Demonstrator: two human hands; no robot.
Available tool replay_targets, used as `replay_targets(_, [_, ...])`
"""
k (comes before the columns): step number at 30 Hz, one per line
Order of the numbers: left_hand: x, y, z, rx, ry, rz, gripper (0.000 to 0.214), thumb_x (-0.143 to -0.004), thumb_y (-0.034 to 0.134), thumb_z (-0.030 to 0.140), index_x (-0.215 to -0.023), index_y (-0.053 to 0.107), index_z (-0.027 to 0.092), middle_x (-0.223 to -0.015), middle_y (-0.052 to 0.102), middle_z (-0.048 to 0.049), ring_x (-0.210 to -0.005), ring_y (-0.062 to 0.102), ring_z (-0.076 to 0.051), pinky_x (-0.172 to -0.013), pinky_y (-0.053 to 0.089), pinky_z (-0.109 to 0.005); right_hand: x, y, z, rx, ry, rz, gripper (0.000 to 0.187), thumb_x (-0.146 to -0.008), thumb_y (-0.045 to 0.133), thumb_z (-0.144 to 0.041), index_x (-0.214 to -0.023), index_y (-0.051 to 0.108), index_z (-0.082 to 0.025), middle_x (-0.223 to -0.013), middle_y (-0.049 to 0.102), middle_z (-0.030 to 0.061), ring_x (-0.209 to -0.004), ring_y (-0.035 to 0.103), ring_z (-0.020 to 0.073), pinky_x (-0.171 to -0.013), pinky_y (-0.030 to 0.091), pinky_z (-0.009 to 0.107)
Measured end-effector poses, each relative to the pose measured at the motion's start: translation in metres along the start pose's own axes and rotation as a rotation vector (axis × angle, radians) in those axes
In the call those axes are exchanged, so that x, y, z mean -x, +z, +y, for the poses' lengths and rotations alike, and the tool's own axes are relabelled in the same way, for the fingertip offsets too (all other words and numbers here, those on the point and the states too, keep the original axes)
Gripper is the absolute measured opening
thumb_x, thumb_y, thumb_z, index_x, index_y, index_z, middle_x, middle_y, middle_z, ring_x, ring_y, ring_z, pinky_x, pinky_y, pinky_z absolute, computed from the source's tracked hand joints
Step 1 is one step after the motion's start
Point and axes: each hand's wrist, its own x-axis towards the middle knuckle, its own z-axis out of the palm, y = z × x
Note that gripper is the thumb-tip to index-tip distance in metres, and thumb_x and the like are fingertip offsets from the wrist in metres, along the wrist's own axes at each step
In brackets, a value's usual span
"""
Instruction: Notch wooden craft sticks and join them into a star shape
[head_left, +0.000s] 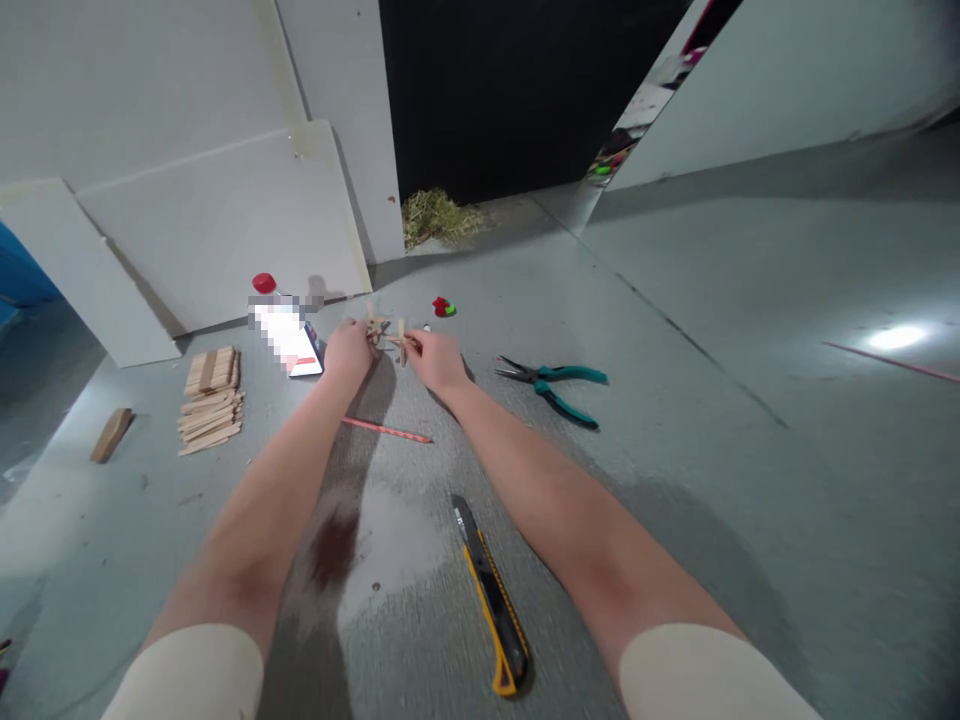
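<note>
While two bare arms reach over the grey worktop [409, 530], a long yellow and black cutter knife [492, 600] lies between them, closest to the body. Past it is a thin red pencil [386, 430]. To the left sits a loose heap of flat pale wooden sticks [210, 422], with a neat bundle of flat sticks [213, 371] behind it. Blue-green-handled pliers [540, 384] lie to the right. Farther on, the right grip [441, 362] pinches a small cross of pale wooden sticks [401, 342] at its fingertips. Just beside that, the left grip [350, 350] pinches another little pale wooden piece [373, 319], too small to see well. Behind them are a small red and green thing [442, 307] and some dry yellow-green grass [439, 217].
</note>
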Motion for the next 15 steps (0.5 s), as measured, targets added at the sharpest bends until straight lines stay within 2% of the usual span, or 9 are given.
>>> replay_targets(7, [-0.001, 0.005, 0.0, 0.097, -0.026, 0.056, 0.036, -0.099, 0.063, 0.039, -0.127, 0.061, 0.016, -0.129, 0.063, -0.0108, -0.111, 0.065, -0.023, -0.095, 0.058, -0.044, -0.003, 0.007, -0.006, -0.072, -0.003, 0.032, 0.035, -0.1, 0.063, -0.039, -0.129, 0.061, -0.018, -0.129, 0.063, 0.0102, -0.109, 0.066, 0.023, -0.092, 0.058, 0.045])
replay_targets(12, [0.006, -0.003, -0.003, 0.163, -0.067, 0.126, 0.037, -0.099, 0.062, 0.039, -0.129, 0.06, 0.018, -0.129, 0.063, -0.0103, -0.111, 0.065, -0.022, -0.094, 0.059, -0.043, -0.001, 0.012, -0.014, -0.106, -0.042, 0.019, 0.036, -0.099, 0.063, -0.039, -0.129, 0.061, -0.018, -0.126, 0.064, 0.0097, -0.105, 0.067, 0.0222, -0.09, 0.059, 0.044])
replay_targets(15, [0.007, -0.008, -0.001, 0.167, -0.093, 0.154, 0.044, -0.098, 0.064, 0.038, -0.136, 0.055, 0.019, -0.139, 0.057, -0.0117, -0.118, 0.063, -0.025, -0.098, 0.057, -0.046, -0.001, 0.013, -0.014, -0.091, -0.086, -0.014, 0.036, -0.099, 0.064, -0.038, -0.128, 0.061, -0.018, -0.127, 0.064, 0.0099, -0.107, 0.066, 0.0227, -0.091, 0.059, 0.044])
